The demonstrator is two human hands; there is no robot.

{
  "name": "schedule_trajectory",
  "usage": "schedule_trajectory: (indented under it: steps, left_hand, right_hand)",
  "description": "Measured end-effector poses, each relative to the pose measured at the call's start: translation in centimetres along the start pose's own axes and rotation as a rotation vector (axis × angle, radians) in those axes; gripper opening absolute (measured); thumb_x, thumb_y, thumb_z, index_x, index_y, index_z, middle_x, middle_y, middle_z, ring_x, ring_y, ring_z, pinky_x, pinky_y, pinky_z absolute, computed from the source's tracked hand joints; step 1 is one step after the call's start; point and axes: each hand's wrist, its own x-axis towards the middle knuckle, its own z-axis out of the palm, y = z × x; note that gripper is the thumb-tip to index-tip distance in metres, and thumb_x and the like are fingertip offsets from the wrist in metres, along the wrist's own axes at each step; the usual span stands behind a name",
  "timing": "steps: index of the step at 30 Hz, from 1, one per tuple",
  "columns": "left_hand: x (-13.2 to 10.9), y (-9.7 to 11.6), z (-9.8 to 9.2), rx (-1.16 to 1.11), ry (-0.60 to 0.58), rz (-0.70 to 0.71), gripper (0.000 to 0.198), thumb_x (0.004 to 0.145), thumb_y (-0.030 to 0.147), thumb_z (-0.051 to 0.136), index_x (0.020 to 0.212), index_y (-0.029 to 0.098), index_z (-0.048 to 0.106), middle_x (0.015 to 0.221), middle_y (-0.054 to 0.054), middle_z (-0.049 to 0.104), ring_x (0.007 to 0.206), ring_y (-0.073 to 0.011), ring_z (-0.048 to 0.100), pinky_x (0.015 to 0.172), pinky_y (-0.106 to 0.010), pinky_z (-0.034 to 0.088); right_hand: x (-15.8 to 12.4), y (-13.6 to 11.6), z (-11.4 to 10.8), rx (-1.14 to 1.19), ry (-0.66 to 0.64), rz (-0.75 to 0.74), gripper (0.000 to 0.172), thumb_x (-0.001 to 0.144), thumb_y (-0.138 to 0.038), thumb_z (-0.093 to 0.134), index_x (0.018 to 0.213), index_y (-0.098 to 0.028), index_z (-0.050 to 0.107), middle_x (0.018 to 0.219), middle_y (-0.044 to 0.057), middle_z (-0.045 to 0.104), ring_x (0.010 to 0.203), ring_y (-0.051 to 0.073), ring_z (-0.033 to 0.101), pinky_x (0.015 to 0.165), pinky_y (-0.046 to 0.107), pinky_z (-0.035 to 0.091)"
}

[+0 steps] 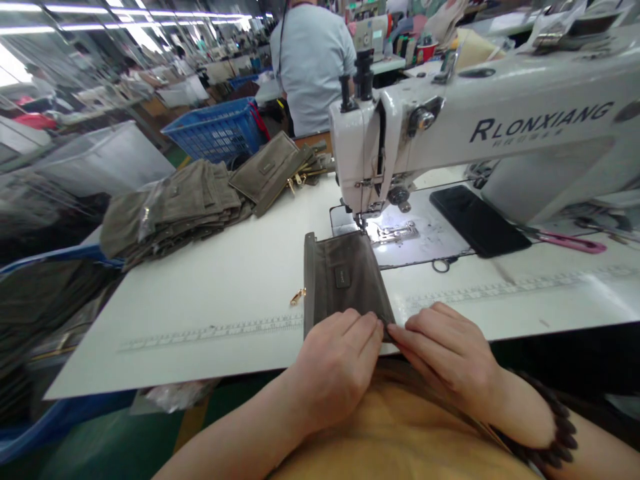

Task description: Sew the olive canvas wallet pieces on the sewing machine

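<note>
A grey-brown fabric pouch (pixel 343 277) with a small sewn label and a gold zipper pull (pixel 298 296) lies flat on the white table (pixel 210 280). Its far end reaches under the presser foot (pixel 361 222) of a white sewing machine (pixel 450 127). My left hand (pixel 336 363) rests on the pouch's near edge with fingers curled down onto the fabric. My right hand (pixel 445 353) pinches the pouch's near right corner, fingers pressed together. A dark beaded bracelet (pixel 560 423) circles my right wrist.
A stack of similar pouches (pixel 175 210) lies at the table's left, more (pixel 275 170) behind it. A black phone (pixel 479 221) and pink-handled scissors (pixel 575 241) lie under the machine arm. A blue basket (pixel 215 130) and a person in a light shirt (pixel 313 63) stand beyond.
</note>
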Motion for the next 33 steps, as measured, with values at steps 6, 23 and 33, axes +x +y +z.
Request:
schedule_trajectory:
  steps: [6, 23, 33]
  left_hand:
    - [0.5, -0.1, -0.7, -0.049, 0.019, 0.012, 0.032, 0.09, 0.01, 0.028, 0.096, 0.002, 0.058, 0.096, -0.013, 0.062, 0.093, -0.0216, 0.055, 0.08, -0.031, 0.051]
    - [1.2, -4.0, 2.8, -0.117, -0.137, 0.047, 0.025, 0.087, 0.008, 0.033, 0.086, 0.006, 0.058, 0.082, -0.011, 0.06, 0.078, -0.0188, 0.057, 0.07, -0.031, 0.052]
    - [2.0, -6.6, 3.9, -0.074, -0.096, 0.081, 0.023, 0.087, 0.01, 0.037, 0.091, 0.006, 0.059, 0.09, -0.011, 0.062, 0.086, -0.0185, 0.058, 0.077, -0.031, 0.052]
  right_hand:
    - [0.1, 0.0, -0.8, 0.064, -0.11, -0.007, 0.016, 0.082, -0.002, 0.045, 0.093, -0.009, 0.055, 0.067, 0.003, 0.05, 0.062, 0.014, 0.04, 0.055, 0.03, 0.028]
    - [3.2, 4.1, 0.4, 0.113, -0.408, 0.076, 0.023, 0.083, -0.006, 0.04, 0.07, -0.017, 0.055, 0.064, 0.001, 0.05, 0.056, 0.013, 0.04, 0.054, 0.028, 0.03]
    - [4.4, 7.5, 1.9, -0.037, -0.551, -0.097, 0.021, 0.075, -0.004, 0.04, 0.07, -0.019, 0.054, 0.067, 0.002, 0.053, 0.059, 0.015, 0.046, 0.056, 0.032, 0.032]
